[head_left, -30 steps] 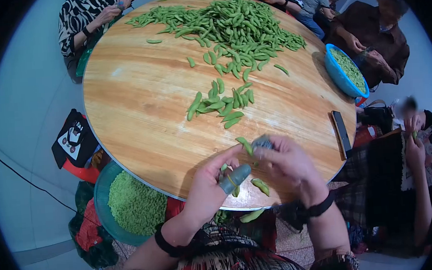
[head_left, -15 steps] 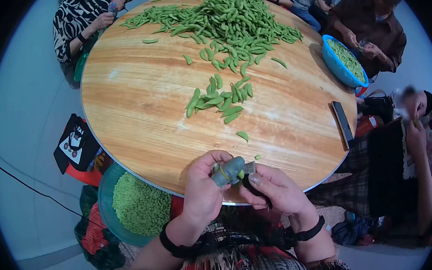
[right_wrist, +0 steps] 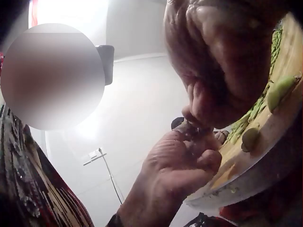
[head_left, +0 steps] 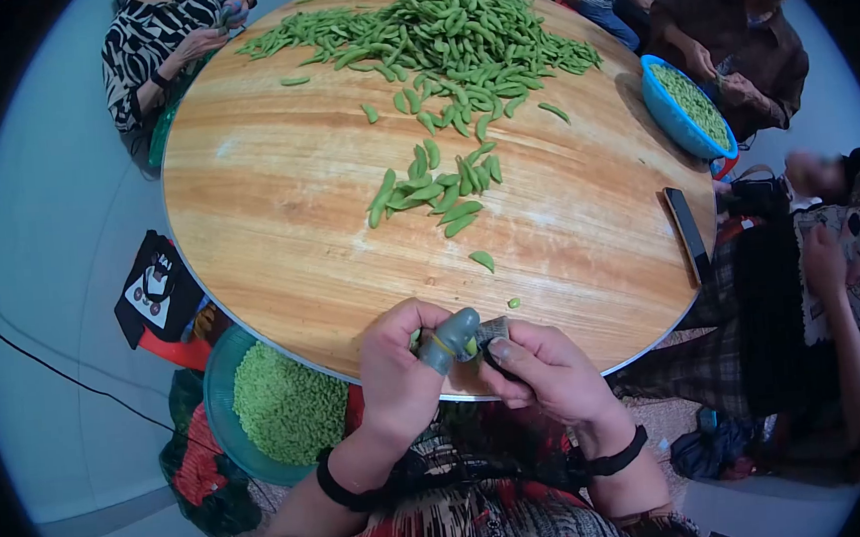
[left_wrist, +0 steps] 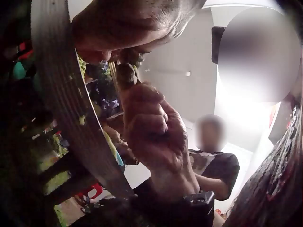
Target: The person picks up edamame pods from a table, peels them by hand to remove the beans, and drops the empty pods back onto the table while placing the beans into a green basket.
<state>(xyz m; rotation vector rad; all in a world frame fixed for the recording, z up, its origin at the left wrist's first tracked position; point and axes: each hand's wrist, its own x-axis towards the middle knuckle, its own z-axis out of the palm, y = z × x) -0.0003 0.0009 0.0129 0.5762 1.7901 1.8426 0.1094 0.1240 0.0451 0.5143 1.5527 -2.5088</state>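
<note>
Now the left hand [head_left: 398,380] is pinching an edamame pod [head_left: 471,346] near the tabletop's [head_left: 580,268] rim; the right hand [head_left: 555,374], fingers curled, is meeting it, its hold unclear, apparently centring work there; beyond, heaped pods [head_left: 474,36] are lying.

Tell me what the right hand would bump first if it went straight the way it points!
The right hand would probably bump the left hand's grey thumb cover first; depth is unclear.

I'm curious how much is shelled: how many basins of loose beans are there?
2: a blue basin at the table's right edge, and a teal basin below its lower left edge. A green container at upper left may hold more; its contents are hidden.
</note>
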